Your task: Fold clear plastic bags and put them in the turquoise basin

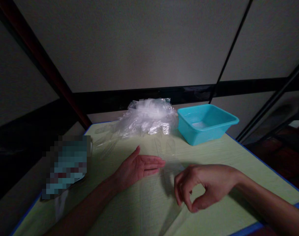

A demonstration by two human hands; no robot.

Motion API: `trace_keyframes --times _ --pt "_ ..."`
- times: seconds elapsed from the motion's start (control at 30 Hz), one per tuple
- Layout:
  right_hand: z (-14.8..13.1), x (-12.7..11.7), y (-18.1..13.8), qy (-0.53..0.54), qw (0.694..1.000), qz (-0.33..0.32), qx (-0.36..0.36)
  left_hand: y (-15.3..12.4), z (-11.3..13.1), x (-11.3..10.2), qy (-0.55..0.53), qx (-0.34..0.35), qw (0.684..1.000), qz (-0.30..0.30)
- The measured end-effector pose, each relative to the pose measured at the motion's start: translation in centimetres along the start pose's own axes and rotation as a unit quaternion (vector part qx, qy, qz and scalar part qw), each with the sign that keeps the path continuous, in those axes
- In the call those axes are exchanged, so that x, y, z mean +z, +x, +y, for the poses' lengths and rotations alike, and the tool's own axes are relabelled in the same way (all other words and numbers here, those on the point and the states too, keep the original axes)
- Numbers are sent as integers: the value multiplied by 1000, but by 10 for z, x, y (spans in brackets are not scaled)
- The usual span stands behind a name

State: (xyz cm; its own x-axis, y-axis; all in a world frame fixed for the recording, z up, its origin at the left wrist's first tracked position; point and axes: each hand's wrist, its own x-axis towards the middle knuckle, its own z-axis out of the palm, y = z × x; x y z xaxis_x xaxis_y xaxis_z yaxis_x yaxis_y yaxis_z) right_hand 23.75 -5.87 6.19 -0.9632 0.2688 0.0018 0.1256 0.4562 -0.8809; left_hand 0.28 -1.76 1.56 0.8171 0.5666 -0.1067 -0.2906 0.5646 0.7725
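A clear, thin disposable plastic glove (167, 147) lies on the yellow tabletop between my hands, its finger ends pointing away from me. My right hand (200, 186) pinches thumb to index finger at what looks like the glove's near edge, which is pulled up slightly. My left hand (141, 166) is open, fingers straight and thumb raised, with its fingertips beside or over the glove. Whether they touch the film I cannot tell. Behind it rises a loose heap of crumpled clear plastic gloves (149, 114), with some glove fingers spreading out to the left.
A turquoise plastic basin (193, 132) stands at the back right, with something pale inside. At the left edge is a blurred-out, bluish package (68, 167). The yellow table (233, 154) has a blue edge and stands against panelled doors (144, 46).
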Motion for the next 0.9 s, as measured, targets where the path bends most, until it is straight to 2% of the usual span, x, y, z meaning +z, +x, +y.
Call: trace_keyframes --times 0.17,0.3,0.47,0.6,0.8,0.9 --pt "0 -8 -2 68 989 129 39 0 -1 0 28 -7 999 20" --pt "13 -10 1 160 958 237 37 0 0 -1 36 -20 999 24" --pt "32 -10 9 190 919 345 17 1 0 4 40 -30 995 83" --pt "39 -11 14 190 901 387 36 0 -1 7 32 -17 994 102" --pt "44 -12 16 204 873 437 68 -4 7 6 30 52 992 107" --pt "47 -12 16 201 868 449 63 -4 12 7 51 48 987 143"
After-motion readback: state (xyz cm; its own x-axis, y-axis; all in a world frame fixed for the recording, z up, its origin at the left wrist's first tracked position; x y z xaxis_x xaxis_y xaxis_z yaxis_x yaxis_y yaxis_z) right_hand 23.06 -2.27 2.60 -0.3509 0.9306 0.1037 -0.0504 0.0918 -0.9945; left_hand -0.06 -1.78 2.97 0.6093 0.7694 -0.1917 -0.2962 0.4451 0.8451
